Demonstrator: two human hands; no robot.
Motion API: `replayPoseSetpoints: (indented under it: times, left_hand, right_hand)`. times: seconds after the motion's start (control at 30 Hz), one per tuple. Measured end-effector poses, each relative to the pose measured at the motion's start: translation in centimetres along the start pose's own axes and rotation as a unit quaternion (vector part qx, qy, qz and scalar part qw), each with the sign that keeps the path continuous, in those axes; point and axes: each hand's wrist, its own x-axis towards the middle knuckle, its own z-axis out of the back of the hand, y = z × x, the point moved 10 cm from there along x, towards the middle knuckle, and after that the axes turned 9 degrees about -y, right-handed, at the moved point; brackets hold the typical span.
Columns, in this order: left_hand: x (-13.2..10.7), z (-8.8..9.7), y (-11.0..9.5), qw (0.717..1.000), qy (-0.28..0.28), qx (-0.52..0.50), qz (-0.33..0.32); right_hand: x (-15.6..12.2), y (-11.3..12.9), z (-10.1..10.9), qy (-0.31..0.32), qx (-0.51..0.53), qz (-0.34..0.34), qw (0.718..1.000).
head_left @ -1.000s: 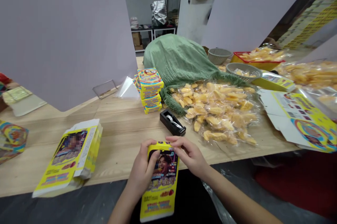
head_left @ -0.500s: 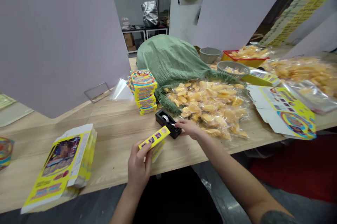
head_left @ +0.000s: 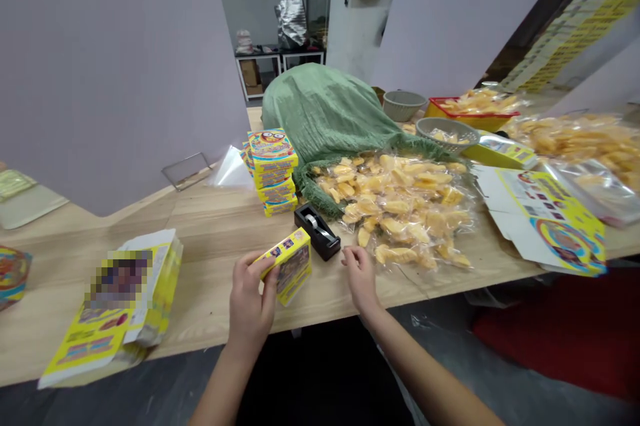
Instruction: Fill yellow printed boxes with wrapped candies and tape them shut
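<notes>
A small yellow printed box (head_left: 295, 267) is gripped in my left hand (head_left: 251, 299), thumb on one side and fingers on the other, tilted above the table. My right hand (head_left: 361, 277) has its fingers pinched together just beside the front end of a black tape dispenser (head_left: 325, 244). Whatever lies in that pinch, if anything, is too small to make out. The dispenser carries a roll of clear tape and stands behind the box. Behind it rises a stack of closed yellow boxes (head_left: 276, 176).
Clear-wrapped yellow pieces (head_left: 400, 203) spill from a green woven sack (head_left: 325, 106). Flat unfolded cartons lie at left (head_left: 107, 319) and right (head_left: 550, 219). Grey baskets (head_left: 403, 106) and a red-rimmed tray (head_left: 470, 118) stand farther back. A thin wire stand (head_left: 187, 171) is at left.
My right hand has come away from the tape dispenser toward me, fingers still pinched. My left hand has turned the box, showing more of its printed side.
</notes>
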Motion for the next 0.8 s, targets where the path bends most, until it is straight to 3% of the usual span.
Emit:
replayPoseSetpoints:
  times: [0.07,0.17,0.27,0.5,0.67,0.73,0.8]
  left_hand:
    - [0.0,-0.3,-0.4,1.0,0.012,0.003,0.001]
    - [-0.3,-0.5,-1.0,1.0,0.018,-0.001,-0.003]
    - [-0.5,-0.7,-1.3,1.0,0.025,0.003,-0.005]
    - [-0.8,-0.2,-1.4,1.0,-0.004,0.008,-0.014]
    - [-1.8,-2.3,0.1,0.991,0.108,0.075,0.027]
    - [-1.7,-2.3,0.2,0.991,0.115,0.061,0.035]
    - [-1.2,-1.5,0.0,0.996,0.081,0.025,0.038]
  right_hand:
    - [-1.8,3.2,-1.0,0.039,0.022,0.025,0.999]
    - [-4.7,8.0,-3.9,0.147,0.078,0.04,0.985]
    - [-6.3,10.3,-6.3,0.207,0.126,0.01,0.97]
    - [-6.8,10.1,-7.9,0.224,0.118,-0.001,0.967]
    - [-7.0,9.1,-8.2,0.204,0.109,-0.003,0.973]
    - [-6.8,8.1,-8.1,0.187,0.091,-0.001,0.978]
    - [-6.1,6.8,-7.5,0.172,0.031,0.005,0.985]
